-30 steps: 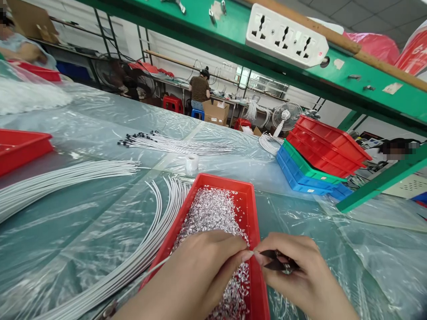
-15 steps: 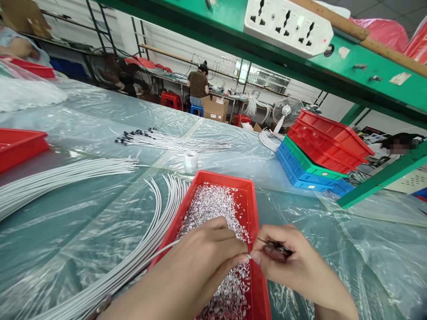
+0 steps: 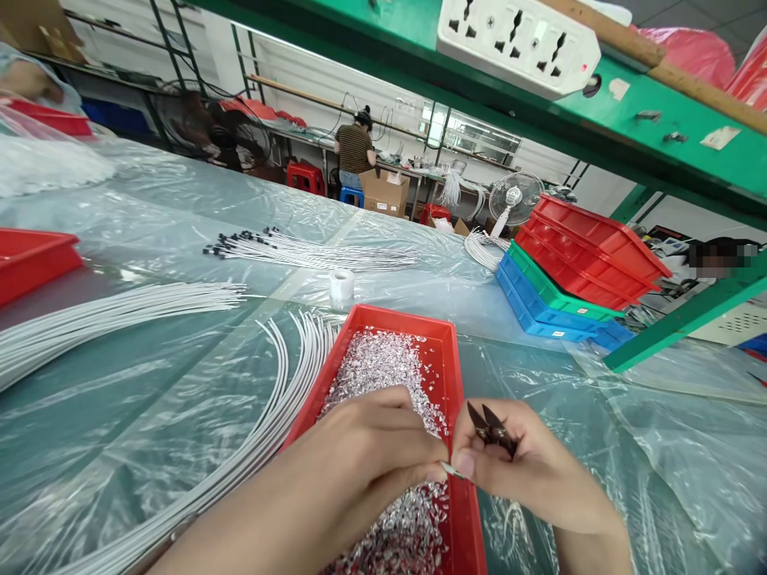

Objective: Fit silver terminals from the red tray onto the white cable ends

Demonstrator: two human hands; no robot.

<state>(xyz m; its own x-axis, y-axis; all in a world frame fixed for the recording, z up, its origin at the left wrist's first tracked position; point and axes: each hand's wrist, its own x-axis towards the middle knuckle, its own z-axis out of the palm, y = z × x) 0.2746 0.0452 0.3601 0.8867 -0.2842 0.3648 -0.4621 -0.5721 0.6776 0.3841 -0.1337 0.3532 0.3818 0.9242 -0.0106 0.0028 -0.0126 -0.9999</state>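
Over the red tray [image 3: 459,375], my left hand [image 3: 383,439] is closed in a pinch on a thin white cable [image 3: 454,471]. A short end of it shows between my two hands; the rest lies hidden under my left hand and forearm. At the tray's right rim, my right hand [image 3: 527,459] pinches the cable's tip between thumb and forefinger. In that same palm sit small dark pliers [image 3: 494,430], their two pointed jaws apart and pointing up. Inside the tray lies a heap of tiny shiny clear pieces [image 3: 383,363].
Bundles of white cables [image 3: 293,383] curve along the tray's left side. Beyond stand a roll of clear tape [image 3: 341,285] and black-tipped cables [image 3: 311,254]. Stacked bins [image 3: 587,255] stand at right, near a green post [image 3: 689,295]. A green beam with a power strip [image 3: 518,44] crosses overhead.
My right hand has turned, so the pliers' jaws now show apart and pointing up. The cable end between my hands shows longer. My left hand has barely moved.
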